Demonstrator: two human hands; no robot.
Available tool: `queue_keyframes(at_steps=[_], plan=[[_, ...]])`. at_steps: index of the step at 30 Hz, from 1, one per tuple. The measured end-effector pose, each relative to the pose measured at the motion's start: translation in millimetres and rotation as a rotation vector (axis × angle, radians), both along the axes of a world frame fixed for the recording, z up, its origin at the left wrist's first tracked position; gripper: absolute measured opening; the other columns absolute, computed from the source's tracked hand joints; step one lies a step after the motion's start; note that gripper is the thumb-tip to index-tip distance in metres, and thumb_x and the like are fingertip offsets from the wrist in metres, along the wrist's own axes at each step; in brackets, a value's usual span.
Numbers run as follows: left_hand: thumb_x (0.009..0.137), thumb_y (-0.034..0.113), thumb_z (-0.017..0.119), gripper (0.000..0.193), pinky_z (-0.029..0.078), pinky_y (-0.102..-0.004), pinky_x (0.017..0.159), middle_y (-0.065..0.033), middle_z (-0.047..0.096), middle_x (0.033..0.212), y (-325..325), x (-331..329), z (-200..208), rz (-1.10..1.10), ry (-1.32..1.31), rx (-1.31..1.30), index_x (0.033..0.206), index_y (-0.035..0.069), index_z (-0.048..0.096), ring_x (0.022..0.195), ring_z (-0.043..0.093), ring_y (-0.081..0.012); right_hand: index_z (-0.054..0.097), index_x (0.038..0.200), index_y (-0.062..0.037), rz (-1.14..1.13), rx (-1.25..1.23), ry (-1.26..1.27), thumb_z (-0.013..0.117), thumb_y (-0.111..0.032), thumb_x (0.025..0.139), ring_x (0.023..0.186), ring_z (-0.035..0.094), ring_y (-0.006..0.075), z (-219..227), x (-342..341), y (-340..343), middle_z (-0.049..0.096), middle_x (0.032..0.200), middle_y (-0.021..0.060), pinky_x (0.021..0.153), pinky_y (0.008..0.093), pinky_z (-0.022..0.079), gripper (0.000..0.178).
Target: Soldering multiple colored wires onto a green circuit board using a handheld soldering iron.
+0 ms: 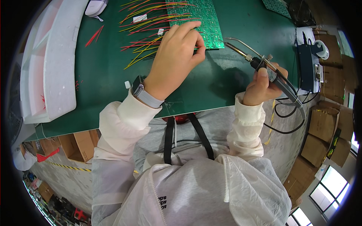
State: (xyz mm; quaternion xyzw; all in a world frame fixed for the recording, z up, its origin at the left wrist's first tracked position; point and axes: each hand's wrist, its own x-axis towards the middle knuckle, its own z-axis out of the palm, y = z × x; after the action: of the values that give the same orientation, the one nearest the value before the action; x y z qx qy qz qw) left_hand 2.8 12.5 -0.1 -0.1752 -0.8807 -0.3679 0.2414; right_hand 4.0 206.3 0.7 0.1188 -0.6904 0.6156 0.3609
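White fabric of our hooded jacket (196,188) fills the lower part of the view, with two black straps (169,139) running up the grey shirt beneath it. Above that, our forearms reach onto the green work mat (102,71).

Our left hand (177,56) lies palm down on the near edge of a green circuit board (200,22), fingers curled and pinching at that edge; we cannot tell from this angle whether a wire sits between the fingertips. A watch with a grey band (145,96) wraps the wrist. Fanning out to the left of the board is a spread of red and yellow wires (147,34), several passing under our fingers.

Our right hand (262,84) is closed around the dark handle of a soldering iron (260,62), held off the mat's right side with the metal tip aimed toward the board's near right corner (close to it, not touching). Its cable (286,109) loops down past the table edge.

Farther right stands a blue control box (307,66). Along the mat's left side lies a white foam tray (49,60), and cardboard boxes (328,124) sit on the floor.
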Motion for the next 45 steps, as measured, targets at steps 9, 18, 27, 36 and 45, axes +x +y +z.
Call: queue_keyframes(at_steps=[9, 18, 27, 36, 45], plan=[[0.065, 0.001, 0.062, 0.014, 0.042, -0.0353, 0.075, -0.0136, 0.054, 0.109, 2, 6, 4, -0.012, -0.017, 0.018, 0.073, 0.002, 0.050, 0.086, 0.051, -0.0293, 0.047, 0.089, -0.0010, -0.037, -0.067, -0.131, 0.064, -0.011, 0.077, 0.068, 0.047, 0.0099, 1, -4, -1, 0.051, 0.082, 0.0059, 0.064, 0.0225, 0.042, 0.024], [0.064, 0.000, 0.061, 0.016, 0.040, -0.0379, 0.079, -0.0164, 0.052, 0.109, 12, 35, 6, 0.023, -0.021, 0.005, 0.073, 0.002, 0.048, 0.087, 0.050, -0.0316, 0.048, 0.093, -0.0002, -0.002, -0.113, -0.204, 0.061, -0.008, 0.078, 0.073, 0.049, 0.0101, -5, -2, -1, 0.051, 0.084, 0.0051, 0.068, 0.0232, 0.042, 0.021], [0.067, 0.002, 0.061, 0.014, 0.040, -0.0381, 0.083, -0.0143, 0.050, 0.115, 4, 50, 7, -0.025, -0.076, 0.081, 0.075, 0.004, 0.049, 0.092, 0.049, -0.0316, 0.049, 0.094, -0.0016, -0.017, -0.122, -0.220, 0.060, -0.003, 0.078, 0.068, 0.050, 0.0088, -2, -6, -1, 0.052, 0.082, 0.0039, 0.057, 0.0191, 0.041, 0.019], [0.069, 0.003, 0.061, 0.015, 0.040, -0.0366, 0.083, -0.0148, 0.050, 0.116, -1, 55, 9, -0.050, -0.077, 0.113, 0.080, 0.003, 0.050, 0.093, 0.050, -0.0304, 0.051, 0.088, -0.0037, -0.036, -0.144, -0.200, 0.061, -0.011, 0.079, 0.055, 0.043, 0.0065, 0, -6, -5, 0.050, 0.067, 0.0009, 0.047, 0.0181, 0.033, 0.016], [0.086, 0.015, 0.053, 0.018, 0.045, -0.0248, 0.077, -0.0075, 0.057, 0.098, -173, 68, 155, 0.345, 0.268, 0.525, 0.099, 0.003, 0.055, 0.086, 0.056, -0.0131, 0.050, 0.089, -0.0035, -0.032, -0.125, -0.224, 0.061, -0.011, 0.080, 0.056, 0.042, 0.0058, -2, -8, 7, 0.049, 0.070, 0.0006, 0.048, 0.0174, 0.032, 0.016]])
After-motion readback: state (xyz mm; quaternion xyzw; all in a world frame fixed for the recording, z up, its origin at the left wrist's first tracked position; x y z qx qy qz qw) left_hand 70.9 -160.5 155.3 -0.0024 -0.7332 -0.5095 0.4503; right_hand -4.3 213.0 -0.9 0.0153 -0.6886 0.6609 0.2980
